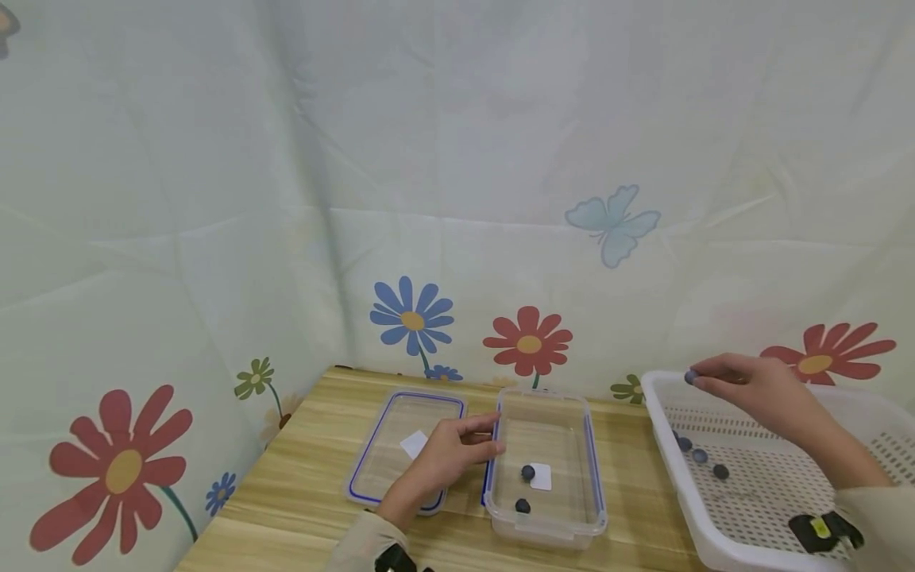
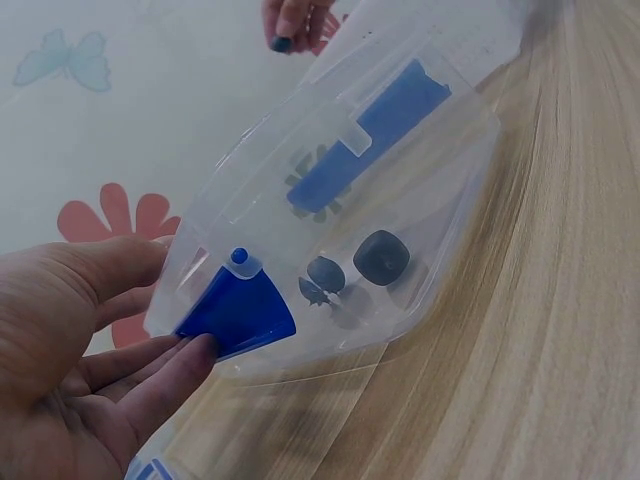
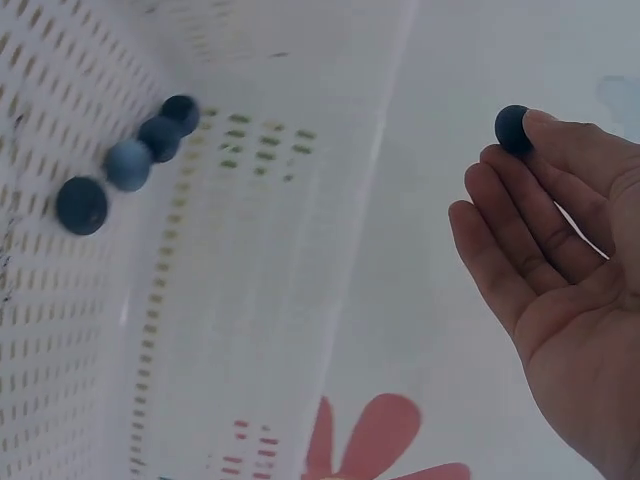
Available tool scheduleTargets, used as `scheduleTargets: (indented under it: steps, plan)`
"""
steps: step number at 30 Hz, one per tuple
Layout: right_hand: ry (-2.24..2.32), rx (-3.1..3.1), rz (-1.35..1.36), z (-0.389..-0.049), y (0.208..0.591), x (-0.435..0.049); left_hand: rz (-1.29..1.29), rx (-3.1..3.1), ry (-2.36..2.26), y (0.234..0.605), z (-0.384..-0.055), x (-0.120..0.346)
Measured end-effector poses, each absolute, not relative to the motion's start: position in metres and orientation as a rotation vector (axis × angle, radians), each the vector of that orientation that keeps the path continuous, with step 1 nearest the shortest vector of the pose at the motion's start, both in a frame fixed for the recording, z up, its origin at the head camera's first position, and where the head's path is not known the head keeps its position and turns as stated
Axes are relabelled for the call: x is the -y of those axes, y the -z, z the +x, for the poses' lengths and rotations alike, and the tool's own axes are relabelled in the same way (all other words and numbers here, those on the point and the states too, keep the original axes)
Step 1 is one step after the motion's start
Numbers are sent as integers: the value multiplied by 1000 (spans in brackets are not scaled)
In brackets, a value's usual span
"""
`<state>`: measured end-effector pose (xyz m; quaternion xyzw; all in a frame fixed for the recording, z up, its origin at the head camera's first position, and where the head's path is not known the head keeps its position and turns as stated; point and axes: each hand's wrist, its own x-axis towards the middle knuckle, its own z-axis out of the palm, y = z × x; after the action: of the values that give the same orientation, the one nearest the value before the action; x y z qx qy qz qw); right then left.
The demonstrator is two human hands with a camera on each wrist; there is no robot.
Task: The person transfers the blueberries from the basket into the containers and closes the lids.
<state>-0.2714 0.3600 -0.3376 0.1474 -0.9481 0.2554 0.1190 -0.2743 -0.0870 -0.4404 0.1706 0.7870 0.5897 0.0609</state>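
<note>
Over the left rim of a white perforated basket (image 1: 679,477), my right hand (image 1: 768,393) pinches a blueberry (image 3: 513,129) between thumb and index finger, the other fingers loosely bent. Several more blueberries (image 1: 720,472) lie in the basket along its left side. My left hand (image 1: 446,457) touches the left side of a clear plastic container (image 1: 546,536), its fairly straight fingers at the rim and at a blue latch (image 2: 245,312). Inside the container are two blueberries (image 1: 523,505), one beside a small white card (image 1: 541,477).
A clear lid with a blue seal (image 1: 386,421) lies left of the container, partly under my left forearm, with a white slip (image 1: 413,444) on it. The wood-grain table (image 1: 286,508) ends at a flower-printed curtain (image 1: 457,159) behind and to the left.
</note>
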Motion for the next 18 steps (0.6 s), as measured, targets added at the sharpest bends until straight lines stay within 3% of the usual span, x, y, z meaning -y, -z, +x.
scheduleTargets:
  steps: [18]
  plan:
    - [-834, 2518, 486, -229, 306, -324, 538, -2375, -1795, 437, -271, 87]
